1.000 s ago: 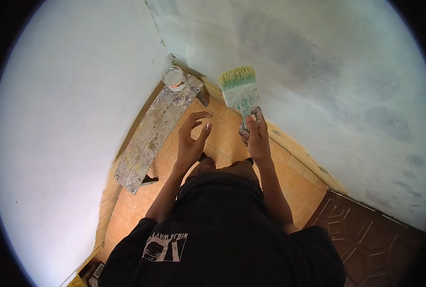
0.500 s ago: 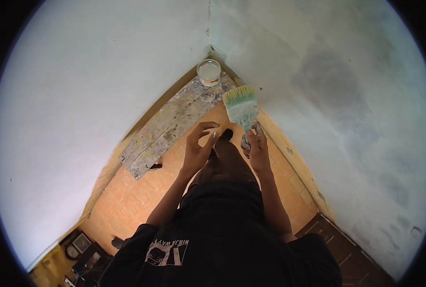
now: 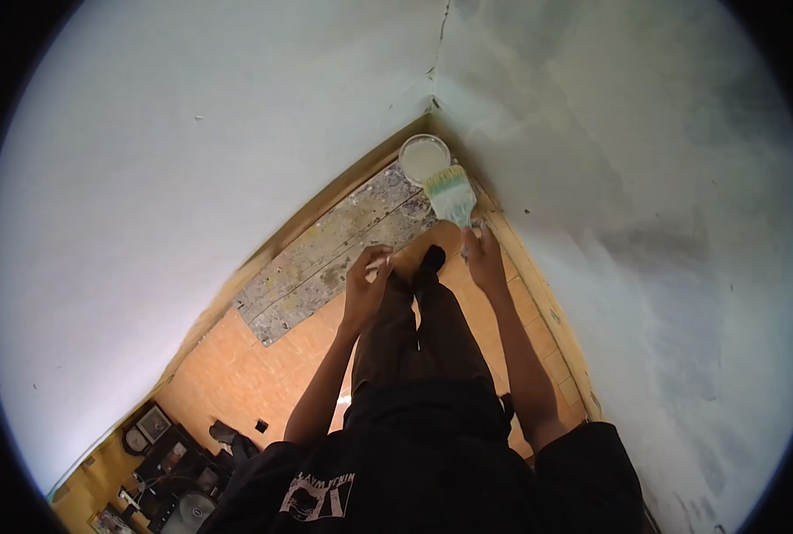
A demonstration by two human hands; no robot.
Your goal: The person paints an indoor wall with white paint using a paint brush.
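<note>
My right hand [image 3: 483, 256] grips the handle of a wide paintbrush [image 3: 452, 201], its pale yellow bristles pointing up and away from me. In this view the bristle tips overlap the near rim of a round tub [image 3: 425, 160] holding whitish liquid. The tub stands at the far end of a paint-spattered plank bench [image 3: 312, 267], close to the wall corner. My left hand [image 3: 365, 283] hangs in the air left of the brush, over the bench's near edge. Its fingers are loosely bent, thumb apart from them, with nothing visible held.
A bluish-white wall [image 3: 174, 196] rises on the left, and a patchy grey-stained wall [image 3: 627, 214] on the right. Orange tiles [image 3: 227, 369] cover the floor below my legs. Framed items and a fan-like object [image 3: 190, 513] sit at the lower left.
The view has shifted, so the corner and bench sit farther right. The brush has tilted away from me and come closer to the tub. My left hand's fingers have drawn slightly closer together.
</note>
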